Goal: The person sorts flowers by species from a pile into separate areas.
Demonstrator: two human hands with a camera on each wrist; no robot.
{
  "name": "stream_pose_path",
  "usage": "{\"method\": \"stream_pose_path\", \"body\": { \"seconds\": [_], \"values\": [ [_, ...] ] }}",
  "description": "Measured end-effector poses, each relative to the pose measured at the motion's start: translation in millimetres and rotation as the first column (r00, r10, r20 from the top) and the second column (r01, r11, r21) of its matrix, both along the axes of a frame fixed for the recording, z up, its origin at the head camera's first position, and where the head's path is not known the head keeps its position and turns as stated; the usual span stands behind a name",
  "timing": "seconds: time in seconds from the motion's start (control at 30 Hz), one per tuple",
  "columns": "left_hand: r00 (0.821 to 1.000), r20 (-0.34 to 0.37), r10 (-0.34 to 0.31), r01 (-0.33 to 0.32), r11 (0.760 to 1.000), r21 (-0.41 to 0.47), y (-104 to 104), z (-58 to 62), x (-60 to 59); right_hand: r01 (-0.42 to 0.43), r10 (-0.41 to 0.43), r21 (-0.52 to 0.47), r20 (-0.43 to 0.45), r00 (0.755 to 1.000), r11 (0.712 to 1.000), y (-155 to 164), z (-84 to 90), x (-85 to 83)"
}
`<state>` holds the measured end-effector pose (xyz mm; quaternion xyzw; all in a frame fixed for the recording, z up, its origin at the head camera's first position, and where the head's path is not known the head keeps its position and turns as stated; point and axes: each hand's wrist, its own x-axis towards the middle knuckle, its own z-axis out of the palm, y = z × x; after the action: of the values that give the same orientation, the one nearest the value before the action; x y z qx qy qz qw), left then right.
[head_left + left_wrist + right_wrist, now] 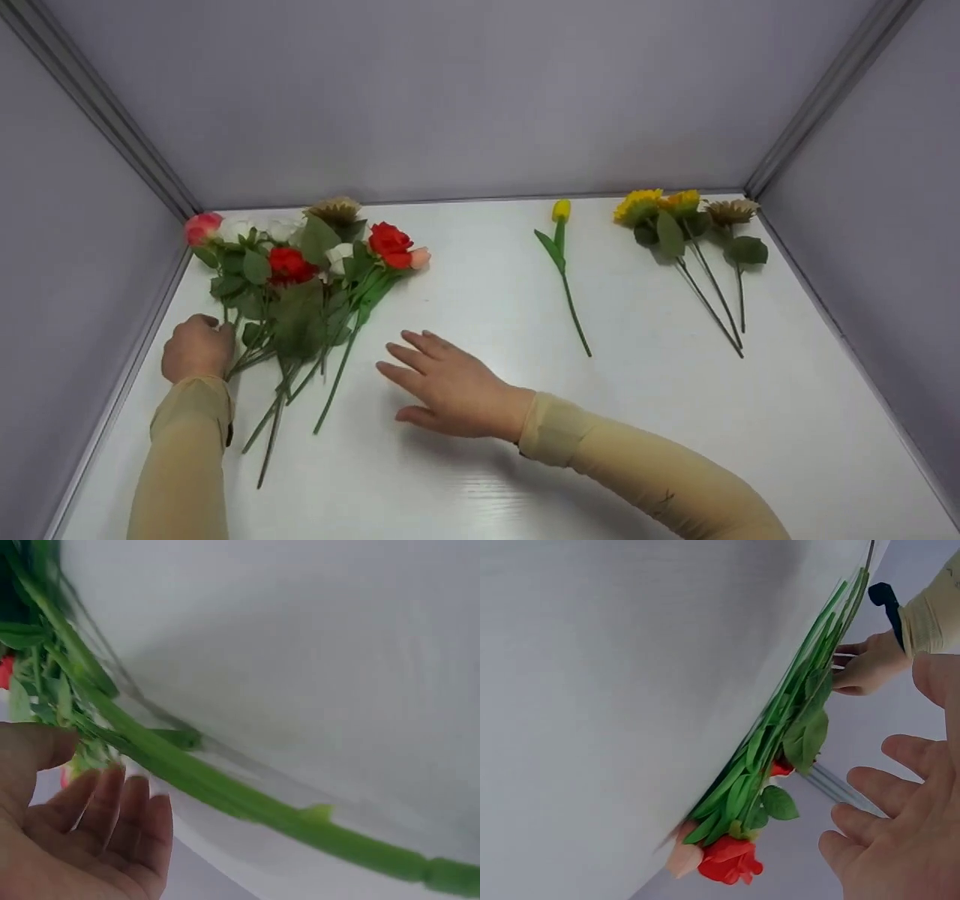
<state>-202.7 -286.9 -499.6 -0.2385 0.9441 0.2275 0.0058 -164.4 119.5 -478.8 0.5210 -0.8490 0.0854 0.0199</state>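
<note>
A bunch of artificial roses (300, 300), red, white and pink with green leaves, lies on the white table (487, 465) at the left. My left hand (196, 346) sits at the bunch's left side, its loosely curled fingers (127, 810) against the green stems (225, 791) without closing round them. My right hand (442, 382) is flat and spread just above the table, fingers pointing left, a short way right of the stems. In the right wrist view the red rose (731, 859) and leaves show beyond my right hand (900, 840), with the left hand (866, 664) at the stem ends.
A single yellow tulip (561, 211) lies at the middle back. Two yellow sunflowers (660, 206) and a brown flower (731, 211) lie at the back right. Grey walls (480, 97) close in the table on three sides.
</note>
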Motion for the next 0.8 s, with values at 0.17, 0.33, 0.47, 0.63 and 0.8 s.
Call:
{"method": "stream_pose_path", "body": {
  "seconds": [0.17,0.33,0.47,0.63,0.8],
  "values": [
    [0.999,0.034,0.009,-0.01,0.999,0.032,-2,-0.2,6.5,-0.046,0.046,0.035,-0.004,0.999,0.998,-15,-1.3,7.8],
    [0.999,0.045,0.022,-0.027,0.993,0.112,0,3.1,6.7,-0.04,0.04,0.054,-0.002,0.999,0.998,-18,-5.5,8.5],
    [0.998,0.06,0.027,-0.037,0.984,0.173,-3,4.3,6.6,-0.042,0.043,0.045,-0.024,0.999,0.998,-15,-8.1,7.8],
    [0.999,0.05,0.019,-0.03,0.973,0.227,-7,4.7,4.9,-0.031,0.033,0.042,-0.037,0.999,0.999,-11,-10.7,6.3],
    [0.999,0.032,0.018,-0.026,0.971,0.238,-7,4.7,2.6,-0.022,0.023,0.042,-0.028,0.999,0.999,-10,-10.8,5.8]
  ]
}}
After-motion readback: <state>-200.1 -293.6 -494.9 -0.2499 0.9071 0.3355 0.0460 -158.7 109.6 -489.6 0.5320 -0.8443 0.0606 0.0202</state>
